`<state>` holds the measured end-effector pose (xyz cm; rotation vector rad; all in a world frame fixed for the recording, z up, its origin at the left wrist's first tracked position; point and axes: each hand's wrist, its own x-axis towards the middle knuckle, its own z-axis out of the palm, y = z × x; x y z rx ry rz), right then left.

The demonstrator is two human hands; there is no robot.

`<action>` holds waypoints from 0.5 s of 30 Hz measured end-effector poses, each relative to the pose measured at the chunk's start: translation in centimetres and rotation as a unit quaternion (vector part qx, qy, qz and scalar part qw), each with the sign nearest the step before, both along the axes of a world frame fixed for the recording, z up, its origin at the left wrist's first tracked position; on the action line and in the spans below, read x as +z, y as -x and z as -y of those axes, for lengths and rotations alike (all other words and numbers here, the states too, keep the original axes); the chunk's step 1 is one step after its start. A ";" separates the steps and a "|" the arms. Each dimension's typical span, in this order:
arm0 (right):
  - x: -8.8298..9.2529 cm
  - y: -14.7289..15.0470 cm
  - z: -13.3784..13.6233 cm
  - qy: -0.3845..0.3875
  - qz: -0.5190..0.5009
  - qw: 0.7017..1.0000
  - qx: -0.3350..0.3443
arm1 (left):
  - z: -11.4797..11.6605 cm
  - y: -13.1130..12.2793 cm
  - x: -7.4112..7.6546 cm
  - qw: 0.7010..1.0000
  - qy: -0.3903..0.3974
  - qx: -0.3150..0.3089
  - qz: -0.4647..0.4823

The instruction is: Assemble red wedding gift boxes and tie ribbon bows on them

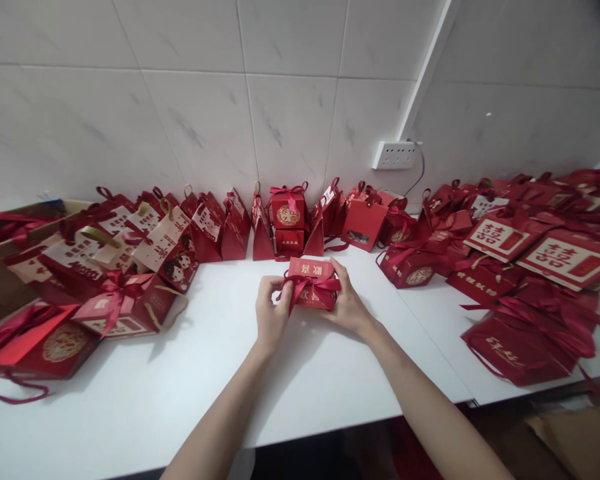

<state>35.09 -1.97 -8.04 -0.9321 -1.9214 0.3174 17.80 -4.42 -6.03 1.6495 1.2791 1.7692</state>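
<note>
A small red gift box (312,270) with gold characters and a dark red ribbon bow (316,285) rests on the white table, between my hands. My left hand (273,308) grips its left side, the thumb pressed on the ribbon and the fingers curled. Around the right side and back corner, my right hand (349,300) is wrapped, its fingertips at the box's edge. Just behind stands a taller red box (288,213) with a round gold emblem and a bow.
Red and cream gift boxes (167,243) crowd the left, beside an open cardboard box (5,267). More red boxes (520,347) pile up at the right. The white table (190,393) meets a tiled wall with a socket strip (396,155).
</note>
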 end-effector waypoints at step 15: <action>1.1 1.2 1.1 -0.145 -0.051 0.987 -0.038 | 1.8 -1.0 0.4 0.879 -0.385 0.075 -0.270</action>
